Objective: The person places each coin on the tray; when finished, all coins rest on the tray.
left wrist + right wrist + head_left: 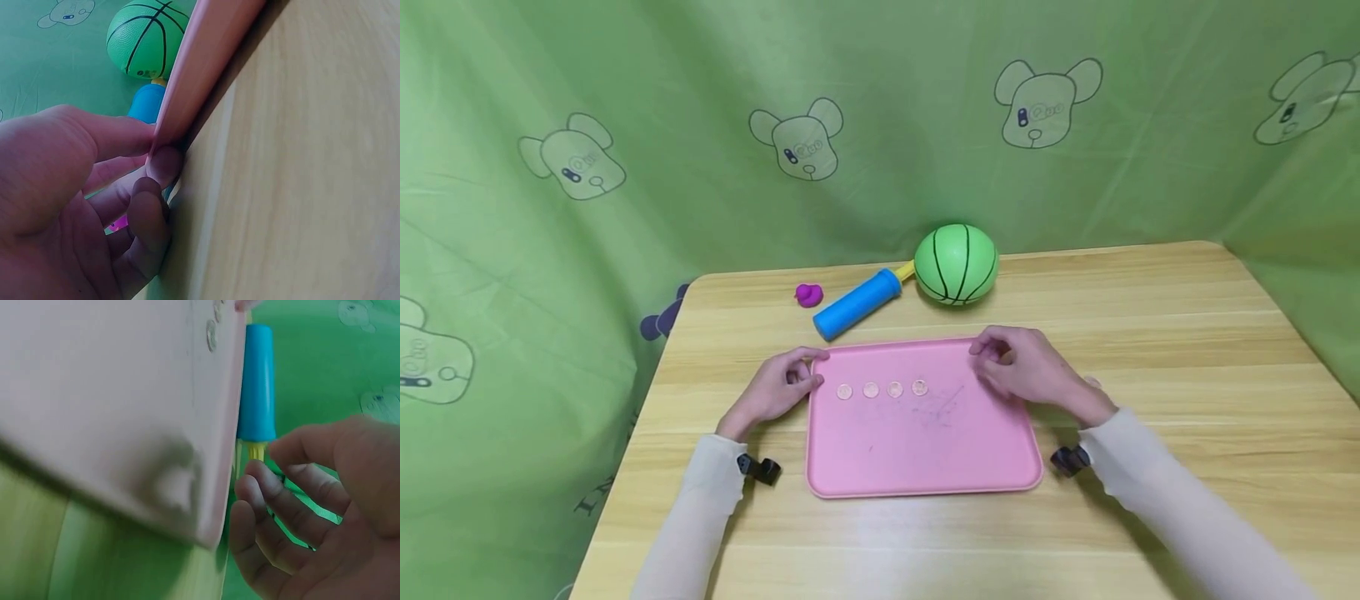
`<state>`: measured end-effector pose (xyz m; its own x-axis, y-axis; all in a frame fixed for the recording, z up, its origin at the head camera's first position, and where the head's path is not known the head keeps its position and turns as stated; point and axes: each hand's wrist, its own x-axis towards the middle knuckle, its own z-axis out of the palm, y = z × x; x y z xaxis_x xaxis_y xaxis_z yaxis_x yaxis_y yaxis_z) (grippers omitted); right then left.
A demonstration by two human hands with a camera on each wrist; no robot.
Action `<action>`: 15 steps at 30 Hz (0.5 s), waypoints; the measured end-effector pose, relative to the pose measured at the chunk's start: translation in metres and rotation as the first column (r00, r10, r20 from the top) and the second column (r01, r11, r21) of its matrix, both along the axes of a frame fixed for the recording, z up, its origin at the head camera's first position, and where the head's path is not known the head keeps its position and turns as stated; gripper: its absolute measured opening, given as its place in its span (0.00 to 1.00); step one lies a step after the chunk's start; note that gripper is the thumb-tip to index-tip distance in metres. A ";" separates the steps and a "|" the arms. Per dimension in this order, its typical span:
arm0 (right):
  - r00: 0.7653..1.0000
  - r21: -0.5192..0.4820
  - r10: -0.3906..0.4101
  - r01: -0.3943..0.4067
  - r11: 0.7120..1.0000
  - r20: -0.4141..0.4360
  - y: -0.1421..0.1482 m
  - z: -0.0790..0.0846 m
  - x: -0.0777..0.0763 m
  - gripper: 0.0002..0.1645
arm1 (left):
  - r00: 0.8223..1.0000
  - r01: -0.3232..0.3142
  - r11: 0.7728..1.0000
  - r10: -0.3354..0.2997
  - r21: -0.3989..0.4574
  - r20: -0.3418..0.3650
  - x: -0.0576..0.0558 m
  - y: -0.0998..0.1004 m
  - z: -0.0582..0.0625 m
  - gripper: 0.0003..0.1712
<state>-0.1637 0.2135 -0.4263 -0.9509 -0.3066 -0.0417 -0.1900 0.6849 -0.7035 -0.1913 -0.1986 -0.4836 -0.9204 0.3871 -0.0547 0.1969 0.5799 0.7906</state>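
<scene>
A pink tray (917, 462) lies on the wooden table, with several round coins (895, 389) in a row across its upper left part. My left hand (777, 385) pinches the rim at the tray's far left corner; the left wrist view shows the thumb (122, 134) and a fingertip on either side of that rim. Above the far right corner hovers my right hand (1026, 365), its fingers loosely bent. Nothing shows between the right thumb and fingers (250, 534), which stand apart from the tray in the right wrist view.
Behind the tray lies a blue pump (857, 305) with a yellow end, touching or close to a green ball (957, 264). A small purple duck (808, 295) sits to its left. Beside the right wrist is a small pale round thing (1092, 382), partly hidden. Green cloth (887, 200) hangs behind the table.
</scene>
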 end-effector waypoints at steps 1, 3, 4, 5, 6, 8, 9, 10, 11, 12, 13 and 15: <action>1.000 -0.005 -0.007 0.007 1.000 0.000 0.005 0.001 0.002 0.11 | 1.000 0.002 1.000 -0.002 0.002 -0.002 0.000 0.000 -0.001 0.22; 0.999 0.007 -0.017 0.017 1.000 -0.028 0.015 0.004 0.005 0.10 | 1.000 0.006 1.000 -0.006 0.005 -0.004 0.000 0.001 -0.002 0.22; 0.999 0.013 -0.021 0.022 1.000 -0.039 0.020 0.004 0.006 0.10 | 1.000 0.007 1.000 -0.007 0.007 -0.004 0.000 0.001 -0.002 0.22; 0.998 0.020 -0.025 0.026 0.999 -0.049 0.025 0.005 0.007 0.10 | 1.000 0.007 1.000 -0.007 0.008 -0.003 0.000 0.001 -0.002 0.22; 0.998 0.029 -0.029 0.031 0.999 -0.059 0.031 0.006 0.007 0.10 | 1.000 0.006 1.000 -0.006 0.007 -0.003 0.000 0.001 -0.002 0.22; 0.996 0.056 -0.031 0.036 0.998 -0.086 0.041 0.006 0.008 0.09 | 1.000 0.000 1.000 0.000 0.001 0.000 0.001 -0.001 -0.002 0.22; 0.995 0.062 -0.034 0.040 0.997 -0.091 0.046 0.005 0.008 0.09 | 1.000 -0.004 1.000 0.004 -0.002 0.002 0.001 -0.001 -0.002 0.22; 0.995 0.069 -0.034 0.040 0.997 -0.094 0.050 0.005 0.009 0.09 | 1.000 -0.006 1.000 0.006 -0.005 0.002 0.001 -0.002 -0.002 0.22; 0.995 0.074 -0.036 0.043 0.996 -0.096 0.055 0.004 0.009 0.09 | 1.000 -0.007 1.000 0.007 -0.008 0.002 0.001 -0.002 -0.002 0.22; 0.995 0.078 -0.037 0.045 0.996 -0.097 0.059 0.003 0.010 0.09 | 1.000 -0.007 1.000 0.007 -0.008 0.002 0.001 -0.002 -0.003 0.22; 0.995 0.079 -0.038 0.045 0.996 -0.094 0.064 0.003 0.012 0.09 | 1.000 -0.008 1.000 0.008 -0.009 0.003 0.001 -0.002 -0.003 0.22; 0.996 0.093 -0.046 0.053 0.994 -0.078 0.074 0.000 0.016 0.11 | 1.000 -0.004 1.000 0.004 -0.007 0.005 0.000 -0.001 -0.003 0.22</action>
